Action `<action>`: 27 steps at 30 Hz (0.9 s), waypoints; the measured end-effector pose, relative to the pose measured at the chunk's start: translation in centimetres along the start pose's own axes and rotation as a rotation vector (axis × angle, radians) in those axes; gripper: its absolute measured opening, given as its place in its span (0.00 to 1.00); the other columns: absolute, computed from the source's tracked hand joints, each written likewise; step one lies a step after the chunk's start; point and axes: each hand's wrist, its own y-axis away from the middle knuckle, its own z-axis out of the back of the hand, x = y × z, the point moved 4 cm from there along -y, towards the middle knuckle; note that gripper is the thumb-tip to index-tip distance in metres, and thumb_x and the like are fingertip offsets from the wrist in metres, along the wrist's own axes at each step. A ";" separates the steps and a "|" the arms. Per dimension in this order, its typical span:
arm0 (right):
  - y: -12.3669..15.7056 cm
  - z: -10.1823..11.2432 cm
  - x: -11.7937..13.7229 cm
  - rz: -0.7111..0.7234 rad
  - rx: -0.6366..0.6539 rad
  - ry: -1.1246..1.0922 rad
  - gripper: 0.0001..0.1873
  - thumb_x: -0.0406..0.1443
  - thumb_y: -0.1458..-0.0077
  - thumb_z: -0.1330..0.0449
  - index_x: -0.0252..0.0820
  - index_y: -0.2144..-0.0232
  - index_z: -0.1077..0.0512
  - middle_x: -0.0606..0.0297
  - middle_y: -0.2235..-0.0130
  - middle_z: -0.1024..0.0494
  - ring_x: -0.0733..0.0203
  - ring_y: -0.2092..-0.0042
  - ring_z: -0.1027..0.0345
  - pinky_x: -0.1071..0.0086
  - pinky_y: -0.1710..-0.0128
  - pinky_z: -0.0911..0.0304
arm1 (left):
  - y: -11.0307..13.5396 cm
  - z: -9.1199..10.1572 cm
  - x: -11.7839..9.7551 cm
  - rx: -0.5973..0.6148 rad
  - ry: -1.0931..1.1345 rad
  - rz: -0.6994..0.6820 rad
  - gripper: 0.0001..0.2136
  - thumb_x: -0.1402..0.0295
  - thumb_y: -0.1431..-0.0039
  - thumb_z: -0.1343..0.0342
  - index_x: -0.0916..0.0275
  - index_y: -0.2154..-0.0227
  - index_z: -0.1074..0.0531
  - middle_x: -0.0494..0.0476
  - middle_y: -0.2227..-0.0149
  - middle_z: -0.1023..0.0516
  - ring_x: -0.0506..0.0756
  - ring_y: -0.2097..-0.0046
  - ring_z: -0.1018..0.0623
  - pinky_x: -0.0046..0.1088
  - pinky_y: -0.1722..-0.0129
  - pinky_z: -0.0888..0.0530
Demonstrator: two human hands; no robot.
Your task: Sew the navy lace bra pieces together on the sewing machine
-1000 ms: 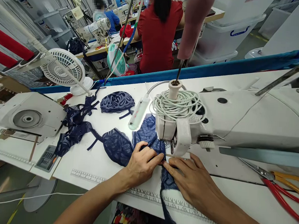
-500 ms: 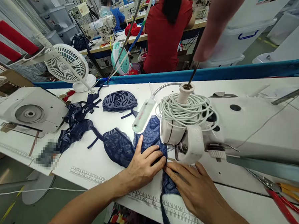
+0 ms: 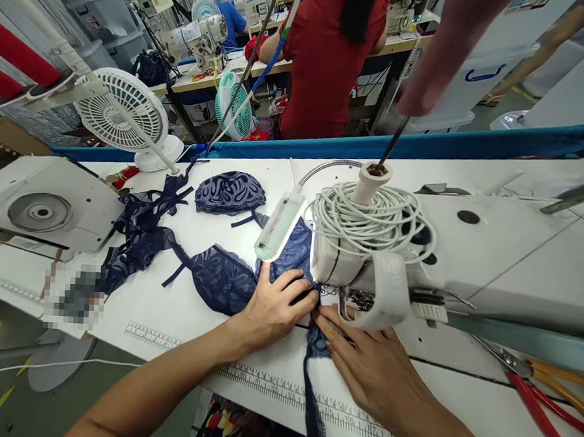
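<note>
Navy lace bra pieces lie under the sewing machine (image 3: 339, 260) head. My left hand (image 3: 272, 309) rests on a lace cup (image 3: 290, 244), thumb spread away and fingers apart, pressing the fabric left of the presser foot. My right hand (image 3: 373, 360) lies flat over the lace in front of the machine head, fingers stretched out and fingertips close to my left ones. A navy strap (image 3: 313, 396) hangs from the lace over the table's front edge. Another lace cup (image 3: 224, 279) lies left of my left hand. The machine head partly hides the needle area and right thumb.
Scissors with red handles (image 3: 541, 414) lie at the right. A loose cup (image 3: 230, 193) and tangled navy straps (image 3: 150, 214) lie on the left. A printed ruler (image 3: 273, 386) runs along the front edge. A white fan (image 3: 124, 115) stands behind. Co-workers (image 3: 329, 70) sit beyond.
The lace in front of the machine has moved away from me, with less showing beside my right hand. Both hands stay on the fabric. The camera view has shifted slightly.
</note>
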 end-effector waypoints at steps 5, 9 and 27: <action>-0.4 -0.5 -0.3 -0.036 0.028 0.029 0.20 0.35 0.34 0.52 0.41 0.44 0.30 0.56 0.47 0.24 0.52 0.50 0.31 0.56 0.51 0.41 | -0.5 -0.9 0.9 0.007 -0.017 -0.049 0.07 0.75 0.39 0.49 0.62 0.63 0.26 0.56 0.62 0.22 0.59 0.53 0.25 0.66 0.40 0.47; -0.5 -0.5 -0.4 -0.063 0.028 0.029 0.20 0.37 0.34 0.52 0.42 0.43 0.31 0.55 0.49 0.23 0.51 0.51 0.31 0.53 0.47 0.43 | -0.4 -0.3 0.3 0.025 -0.075 -0.004 0.09 0.77 0.38 0.50 0.62 0.59 0.27 0.58 0.61 0.22 0.59 0.49 0.26 0.64 0.39 0.46; -0.9 1.6 1.2 0.031 -0.068 -0.134 0.16 0.36 0.34 0.50 0.43 0.50 0.27 0.63 0.52 0.21 0.59 0.53 0.30 0.54 0.38 0.55 | 0.0 0.7 0.0 0.191 0.030 -0.005 0.13 0.79 0.39 0.51 0.61 0.54 0.29 0.54 0.63 0.26 0.52 0.63 0.28 0.34 0.60 0.37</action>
